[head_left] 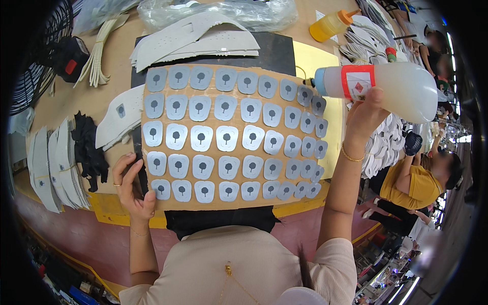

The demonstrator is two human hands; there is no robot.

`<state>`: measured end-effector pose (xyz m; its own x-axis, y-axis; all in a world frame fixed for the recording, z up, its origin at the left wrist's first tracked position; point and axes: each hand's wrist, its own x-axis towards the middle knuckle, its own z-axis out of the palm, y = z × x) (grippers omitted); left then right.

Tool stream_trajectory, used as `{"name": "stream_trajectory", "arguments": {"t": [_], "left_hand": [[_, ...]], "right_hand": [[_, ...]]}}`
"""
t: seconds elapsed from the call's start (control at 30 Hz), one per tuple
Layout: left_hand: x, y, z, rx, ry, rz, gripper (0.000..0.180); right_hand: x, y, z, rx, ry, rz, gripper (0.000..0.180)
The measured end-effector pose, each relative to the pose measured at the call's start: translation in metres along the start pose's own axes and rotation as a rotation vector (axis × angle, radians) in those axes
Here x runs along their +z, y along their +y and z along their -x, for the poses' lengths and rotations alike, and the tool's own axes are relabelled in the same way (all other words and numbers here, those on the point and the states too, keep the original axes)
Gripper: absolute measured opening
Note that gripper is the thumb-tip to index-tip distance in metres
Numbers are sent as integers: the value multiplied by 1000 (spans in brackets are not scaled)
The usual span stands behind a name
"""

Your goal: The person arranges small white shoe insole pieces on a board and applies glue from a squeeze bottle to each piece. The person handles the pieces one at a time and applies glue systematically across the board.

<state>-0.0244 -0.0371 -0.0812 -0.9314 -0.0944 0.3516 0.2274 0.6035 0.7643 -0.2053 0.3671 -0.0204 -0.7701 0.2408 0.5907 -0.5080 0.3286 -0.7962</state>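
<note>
My right hand is closed round a large translucent squeeze bottle of whitish liquid. It has a red-bordered label and a light blue cap. The bottle is held sideways, its dark tip pointing left above the board's upper right. Below it lies a brown cardboard sheet bearing rows of small silvery-grey patches, each with a dark tree-shaped mark. At the sheet's lower left corner, my left hand has its fingers apart and curved, thumb touching the edge.
White cut pieces lie behind the sheet, with another to its left. An orange-capped yellow bottle stands at the back right. Bundled white strips, black cloth and a fan are on the left. A person in yellow is at right.
</note>
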Motion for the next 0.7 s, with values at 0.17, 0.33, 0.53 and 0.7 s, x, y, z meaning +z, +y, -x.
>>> {"name": "stream_trajectory", "arguments": {"t": [0.17, 0.33, 0.53, 0.7], "left_hand": [[0, 2, -1, 0, 3, -1, 59], [1, 1, 0, -8, 9, 8, 58], [0, 0, -1, 0, 0, 1, 57], [1, 0, -1, 10, 7, 9, 56]], "right_hand": [[10, -3, 1, -31, 13, 94, 48], [19, -15, 9, 54, -59, 78, 48], [13, -3, 10, -47, -31, 245, 48], [10, -1, -1, -64, 86, 105, 48]]}}
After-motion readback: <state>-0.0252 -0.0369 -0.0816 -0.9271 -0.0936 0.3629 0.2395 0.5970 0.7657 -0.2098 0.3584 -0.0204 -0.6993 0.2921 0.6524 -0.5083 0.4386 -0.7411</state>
